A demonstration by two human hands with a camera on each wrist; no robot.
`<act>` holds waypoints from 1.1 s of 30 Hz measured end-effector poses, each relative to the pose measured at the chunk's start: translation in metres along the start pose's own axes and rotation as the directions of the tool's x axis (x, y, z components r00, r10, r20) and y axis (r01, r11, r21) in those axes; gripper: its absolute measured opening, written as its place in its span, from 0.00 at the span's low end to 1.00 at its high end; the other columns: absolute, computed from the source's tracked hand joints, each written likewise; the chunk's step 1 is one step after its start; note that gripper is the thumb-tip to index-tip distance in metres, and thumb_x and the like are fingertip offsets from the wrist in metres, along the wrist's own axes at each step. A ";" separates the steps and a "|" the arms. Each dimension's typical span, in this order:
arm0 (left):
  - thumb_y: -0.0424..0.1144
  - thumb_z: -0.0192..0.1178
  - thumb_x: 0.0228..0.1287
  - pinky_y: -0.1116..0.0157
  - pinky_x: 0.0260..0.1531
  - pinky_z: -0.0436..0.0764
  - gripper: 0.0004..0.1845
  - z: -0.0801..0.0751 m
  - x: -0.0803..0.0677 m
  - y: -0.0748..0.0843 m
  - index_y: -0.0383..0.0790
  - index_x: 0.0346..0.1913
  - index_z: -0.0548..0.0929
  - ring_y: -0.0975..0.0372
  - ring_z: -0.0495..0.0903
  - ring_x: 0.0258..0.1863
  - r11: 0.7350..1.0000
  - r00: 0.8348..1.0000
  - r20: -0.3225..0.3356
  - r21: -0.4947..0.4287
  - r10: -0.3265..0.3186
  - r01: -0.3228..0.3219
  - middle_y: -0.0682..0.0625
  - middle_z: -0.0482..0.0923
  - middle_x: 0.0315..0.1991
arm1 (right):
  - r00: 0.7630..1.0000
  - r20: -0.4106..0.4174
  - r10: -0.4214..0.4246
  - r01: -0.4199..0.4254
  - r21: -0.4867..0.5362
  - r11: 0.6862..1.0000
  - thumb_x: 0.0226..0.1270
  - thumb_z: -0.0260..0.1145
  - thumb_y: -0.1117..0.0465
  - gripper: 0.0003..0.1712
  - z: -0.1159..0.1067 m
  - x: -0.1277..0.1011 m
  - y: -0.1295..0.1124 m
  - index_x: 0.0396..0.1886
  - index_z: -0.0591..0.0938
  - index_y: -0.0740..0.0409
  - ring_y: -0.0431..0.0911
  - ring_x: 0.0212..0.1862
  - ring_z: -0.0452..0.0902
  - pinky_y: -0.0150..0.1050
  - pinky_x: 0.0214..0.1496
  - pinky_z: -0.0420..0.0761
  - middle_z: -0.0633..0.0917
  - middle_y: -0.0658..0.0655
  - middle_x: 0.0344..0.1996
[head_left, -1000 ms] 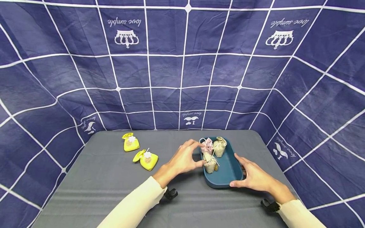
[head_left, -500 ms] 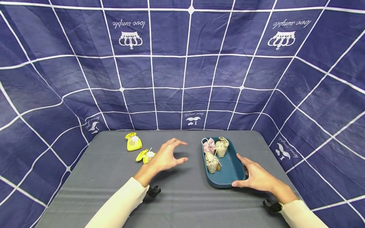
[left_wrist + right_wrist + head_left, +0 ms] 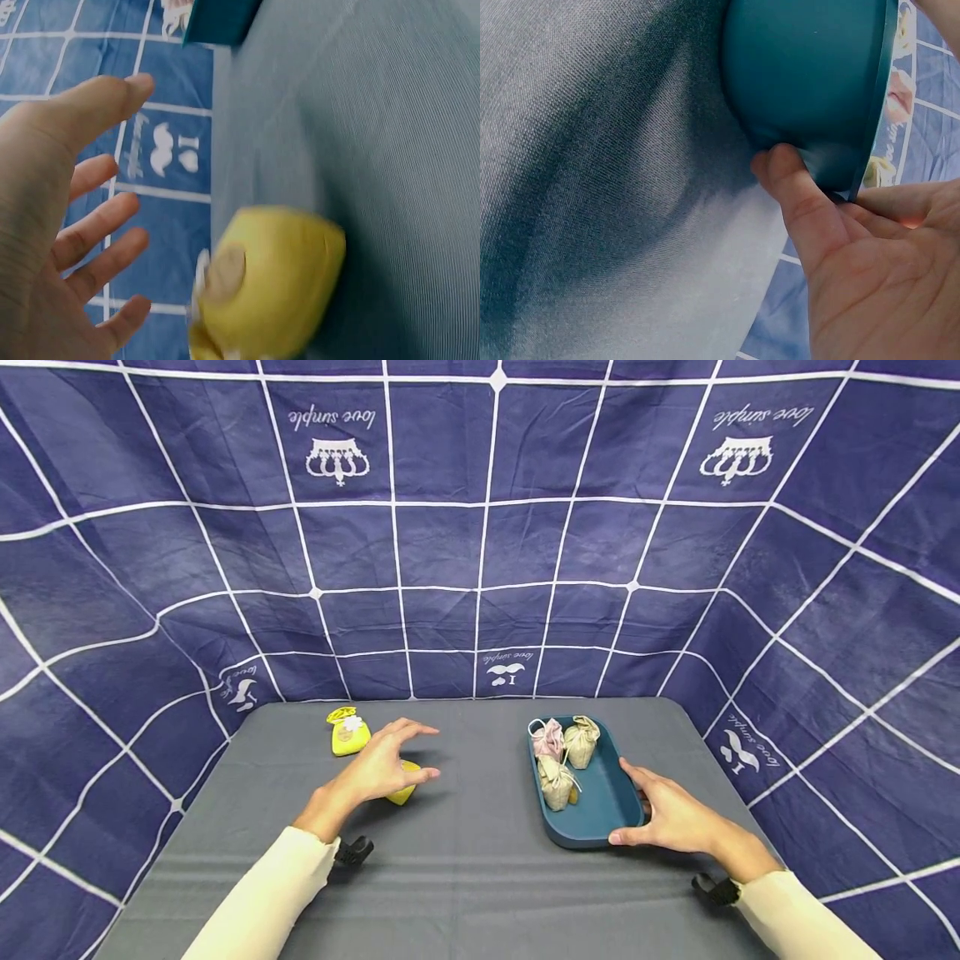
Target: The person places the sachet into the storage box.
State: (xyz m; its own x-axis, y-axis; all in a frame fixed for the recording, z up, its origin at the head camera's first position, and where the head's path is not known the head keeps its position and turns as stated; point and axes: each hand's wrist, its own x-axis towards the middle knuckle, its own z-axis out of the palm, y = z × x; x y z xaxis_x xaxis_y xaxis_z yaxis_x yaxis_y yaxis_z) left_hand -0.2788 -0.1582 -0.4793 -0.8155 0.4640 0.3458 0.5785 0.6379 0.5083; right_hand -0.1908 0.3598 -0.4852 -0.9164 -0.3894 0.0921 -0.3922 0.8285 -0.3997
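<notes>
My left hand [image 3: 367, 770] hovers over a yellow drawstring pouch [image 3: 402, 787], fingers and thumb spread apart with nothing between them. The left wrist view shows this yellow pouch [image 3: 274, 277], slightly blurred, beside the hand and apart from it; in the head view the hand covers part of it. My right hand [image 3: 678, 817] holds the near right corner of a dark blue-green tray [image 3: 600, 827], thumb on its front and fingers along its right side. Inside the tray stand a pink pouch [image 3: 548, 739] and two beige pouches, one at the back [image 3: 581, 743] and one nearer [image 3: 556, 785].
A second yellow pouch [image 3: 349, 738] with a white flower lies at the back left of the grey table [image 3: 480, 885]. A small brownish thing [image 3: 573, 795] sits beside the nearer beige pouch. Blue checked cloth [image 3: 442, 543] rises behind and at both sides.
My left hand has moved left from above the tray's pouches, across the table, to the nearer yellow pouch. The right hand has stayed on the tray.
</notes>
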 end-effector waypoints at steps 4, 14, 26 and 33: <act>0.47 0.89 0.62 0.39 0.74 0.82 0.36 -0.014 -0.011 -0.016 0.49 0.72 0.90 0.45 0.86 0.72 1.000 0.999 0.029 0.001 -0.018 0.018 0.45 0.88 0.69 | 1.000 0.002 -0.006 0.006 -0.023 1.000 0.52 0.92 0.28 0.80 -0.002 0.002 -0.001 0.87 0.68 0.77 0.50 0.61 0.89 0.54 0.67 0.91 0.86 0.71 0.73; 0.50 0.94 0.52 0.35 0.76 0.80 0.44 -0.029 -0.031 -0.049 0.46 0.74 0.89 0.41 0.85 0.74 0.999 0.991 0.132 0.043 0.016 -0.022 0.43 0.88 0.72 | 1.000 0.023 0.005 -0.004 -0.020 1.000 0.53 0.92 0.27 0.81 -0.002 0.005 -0.001 0.88 0.67 0.77 0.59 0.69 0.89 0.65 0.74 0.87 0.81 0.77 0.79; 0.46 0.95 0.50 0.33 0.78 0.79 0.50 -0.020 -0.039 -0.069 0.37 0.77 0.85 0.38 0.83 0.77 0.998 0.975 0.219 0.026 0.041 -0.048 0.37 0.84 0.77 | 0.999 0.025 0.023 -0.023 -0.001 1.000 0.53 0.92 0.28 0.80 -0.003 0.001 -0.003 0.89 0.67 0.75 0.53 0.65 0.90 0.57 0.70 0.90 0.80 0.76 0.79; 0.41 0.94 0.52 0.40 0.76 0.83 0.47 -0.019 -0.039 -0.073 0.38 0.77 0.86 0.46 0.88 0.71 1.000 0.977 0.214 -0.004 0.015 -0.014 0.45 0.90 0.70 | 0.999 0.027 0.019 -0.019 -0.005 1.000 0.53 0.92 0.27 0.80 -0.003 0.001 -0.004 0.88 0.67 0.75 0.57 0.68 0.89 0.59 0.72 0.89 0.81 0.76 0.79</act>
State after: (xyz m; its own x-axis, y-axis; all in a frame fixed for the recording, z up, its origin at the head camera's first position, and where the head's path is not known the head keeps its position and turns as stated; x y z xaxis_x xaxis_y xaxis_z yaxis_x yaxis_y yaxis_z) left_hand -0.2897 -0.2341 -0.5150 -0.7849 0.5939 0.1767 0.5898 0.6287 0.5069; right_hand -0.1903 0.3572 -0.4803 -0.9211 -0.3848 0.0596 -0.3756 0.8375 -0.3969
